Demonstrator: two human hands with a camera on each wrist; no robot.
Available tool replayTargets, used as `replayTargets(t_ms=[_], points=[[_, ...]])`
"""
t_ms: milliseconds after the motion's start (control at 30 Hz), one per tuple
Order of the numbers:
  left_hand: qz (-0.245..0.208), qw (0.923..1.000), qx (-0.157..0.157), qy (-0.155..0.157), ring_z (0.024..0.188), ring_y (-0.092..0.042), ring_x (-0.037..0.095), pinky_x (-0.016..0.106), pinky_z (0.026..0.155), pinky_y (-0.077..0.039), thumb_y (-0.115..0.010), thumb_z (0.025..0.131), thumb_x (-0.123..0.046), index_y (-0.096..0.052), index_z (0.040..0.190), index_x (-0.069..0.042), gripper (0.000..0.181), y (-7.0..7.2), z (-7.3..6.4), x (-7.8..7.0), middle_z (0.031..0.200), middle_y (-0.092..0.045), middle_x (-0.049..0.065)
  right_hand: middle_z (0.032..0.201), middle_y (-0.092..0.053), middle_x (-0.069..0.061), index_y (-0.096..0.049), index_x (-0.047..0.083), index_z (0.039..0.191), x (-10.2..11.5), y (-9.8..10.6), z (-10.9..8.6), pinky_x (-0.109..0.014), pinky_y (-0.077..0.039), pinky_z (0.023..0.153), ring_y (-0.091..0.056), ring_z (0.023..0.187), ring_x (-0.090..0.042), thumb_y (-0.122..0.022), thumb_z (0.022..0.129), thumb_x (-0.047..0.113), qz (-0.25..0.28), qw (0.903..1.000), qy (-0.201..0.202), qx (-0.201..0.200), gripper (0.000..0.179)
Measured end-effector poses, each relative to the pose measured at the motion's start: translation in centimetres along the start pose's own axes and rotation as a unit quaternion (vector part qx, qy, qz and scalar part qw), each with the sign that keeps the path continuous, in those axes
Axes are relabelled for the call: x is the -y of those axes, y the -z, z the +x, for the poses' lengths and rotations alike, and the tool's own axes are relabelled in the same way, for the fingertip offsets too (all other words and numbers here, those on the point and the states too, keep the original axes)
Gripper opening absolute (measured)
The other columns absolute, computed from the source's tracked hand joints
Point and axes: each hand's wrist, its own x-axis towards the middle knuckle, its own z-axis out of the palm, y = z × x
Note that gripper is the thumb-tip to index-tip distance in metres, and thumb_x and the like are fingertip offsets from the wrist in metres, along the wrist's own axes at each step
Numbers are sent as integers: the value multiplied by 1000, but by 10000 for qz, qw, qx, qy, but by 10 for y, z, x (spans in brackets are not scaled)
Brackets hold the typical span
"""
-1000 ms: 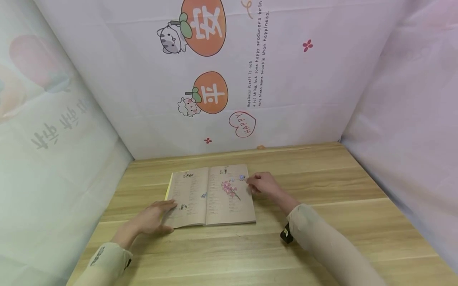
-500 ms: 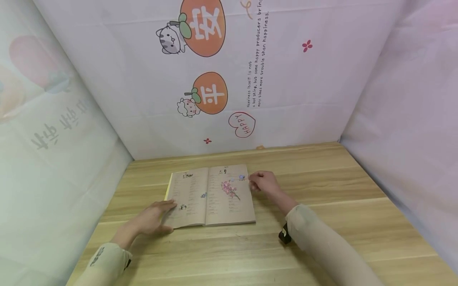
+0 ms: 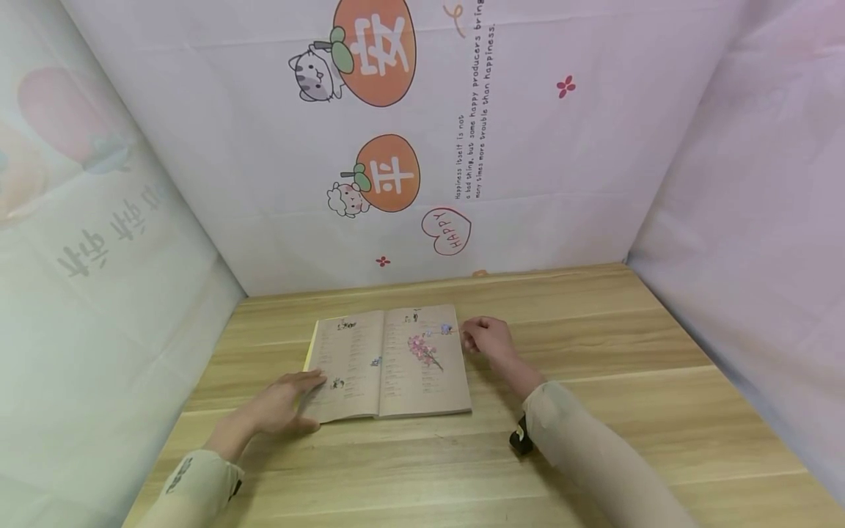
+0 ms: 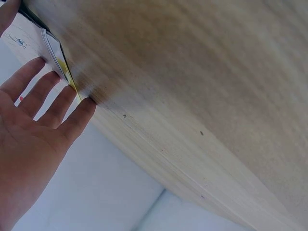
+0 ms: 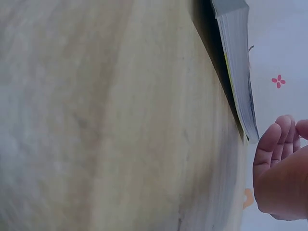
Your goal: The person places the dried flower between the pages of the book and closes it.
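Observation:
An open book (image 3: 404, 392) lies flat on the wooden table, with small drawings and columns of text on its pages. On the right page is a pink flower bookmark (image 3: 421, 349) with a dark stem. From beside it, a thin cord (image 3: 455, 332) runs right past a small blue-purple flower (image 3: 446, 329) to the page edge. My right hand (image 3: 488, 337) is just off that edge with fingers curled, seeming to pinch the cord's end; the fingertips are too small to see clearly. My left hand (image 3: 284, 403) rests on the left page's lower outer corner, fingers extended (image 4: 38, 120).
Bare wood of the table (image 3: 409, 469) spreads in front and right of the book. White printed cloth (image 3: 541, 161) stands behind the table and along both sides. A dark band (image 3: 521, 436) is at my right wrist.
My right hand has drawn slightly to the right, away from the blue-purple flower and off the page edge. My left hand and the book stay where they were.

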Motion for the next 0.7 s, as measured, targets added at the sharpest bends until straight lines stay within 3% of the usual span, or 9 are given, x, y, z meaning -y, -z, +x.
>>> replayTargets(t_ms=[433,700], points=[[-99,9999,27,44,139,-42,48,63,113,-38,-84,76,-41,-51,144,-4,84,1,-1,-2,156,-42,19,91,-70,-10,-66,-6,112,-2,-5,2,-23,-55,66,-62,70,-12,-57,100,18,441,9984,-179,-306,28],[-33,10000,-27,-12,138,-43,48,62,113,-38,-84,76,-40,-51,144,-4,84,-2,0,0,156,-43,19,106,-71,-17,-64,-3,117,-3,-13,3,-24,-57,70,-65,74,-11,-55,101,19,783,9951,-346,-498,28]])
